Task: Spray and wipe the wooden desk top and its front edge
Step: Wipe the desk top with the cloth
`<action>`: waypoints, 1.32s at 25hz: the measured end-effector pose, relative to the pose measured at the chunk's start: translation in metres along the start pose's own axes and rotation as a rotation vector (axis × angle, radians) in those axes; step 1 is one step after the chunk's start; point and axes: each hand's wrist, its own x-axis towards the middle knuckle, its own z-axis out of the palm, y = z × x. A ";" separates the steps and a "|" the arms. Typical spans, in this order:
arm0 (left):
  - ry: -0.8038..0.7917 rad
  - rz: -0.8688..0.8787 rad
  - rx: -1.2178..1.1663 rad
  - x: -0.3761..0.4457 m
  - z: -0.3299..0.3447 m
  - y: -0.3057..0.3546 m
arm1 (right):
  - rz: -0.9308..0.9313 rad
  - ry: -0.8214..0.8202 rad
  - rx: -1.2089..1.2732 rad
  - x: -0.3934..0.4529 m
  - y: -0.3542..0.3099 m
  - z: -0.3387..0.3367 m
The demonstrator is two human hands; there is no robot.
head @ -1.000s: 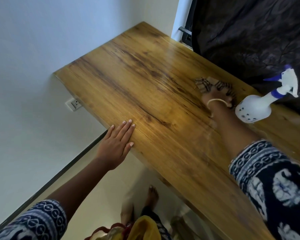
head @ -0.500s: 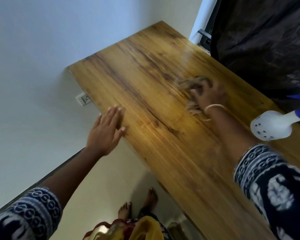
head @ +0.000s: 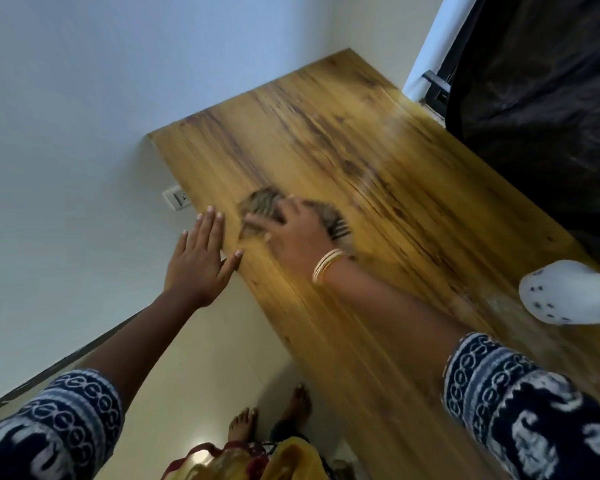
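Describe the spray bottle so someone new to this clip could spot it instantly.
Start at the wooden desk that fills the middle of the view and follow it to the right frame edge. The spray bottle sits there: white, rounded, with small dark specks, unlike the striped cloth.

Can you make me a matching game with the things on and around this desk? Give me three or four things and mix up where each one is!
Things:
1. striped brown wiping cloth
2. white plastic spray bottle
3. white wall socket
4. left hand

Places:
A. on the wall beside the wooden desk
B. lying on the desk at the right
C. flat on the desk's front edge
D. under the right hand

Pairs: 1-D, 2-B, 3-A, 4-C
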 end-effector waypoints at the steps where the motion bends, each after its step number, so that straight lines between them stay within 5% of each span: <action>1: 0.003 0.004 0.006 0.000 0.000 0.000 | -0.177 -0.062 0.003 -0.005 -0.015 0.000; 3: 0.011 0.009 0.021 0.000 0.000 0.000 | -0.280 -0.063 -0.014 0.007 0.014 -0.006; 4: 0.013 0.005 0.028 0.001 -0.001 0.001 | -0.187 -0.005 -0.031 0.017 0.044 -0.009; 9: -0.002 -0.005 0.050 0.000 -0.004 0.003 | 0.855 0.218 0.115 0.007 0.247 -0.029; 12: 0.007 0.005 0.087 0.001 -0.006 0.003 | 1.117 0.191 0.118 -0.012 0.266 -0.027; 16: 0.050 0.019 0.016 0.000 -0.009 0.012 | 0.540 0.214 0.085 -0.005 0.161 -0.020; 19: 0.123 0.074 -0.085 0.005 -0.010 0.034 | -0.095 0.017 0.114 -0.080 0.045 -0.001; 22: 0.115 0.218 -0.092 0.020 -0.014 0.061 | -0.448 -0.079 0.061 -0.129 0.048 -0.005; 24: 0.079 0.336 -0.111 0.029 -0.014 0.079 | -0.156 0.049 0.005 -0.120 0.112 -0.012; 26: 0.042 0.462 -0.115 0.032 -0.010 0.097 | 0.356 0.196 0.035 -0.115 0.195 -0.022; 29: -0.002 0.577 -0.111 0.042 -0.004 0.114 | 1.001 0.174 0.141 -0.120 0.266 -0.030; 33: -0.013 0.661 -0.151 0.063 -0.008 0.129 | 1.019 0.173 0.144 -0.121 0.223 -0.022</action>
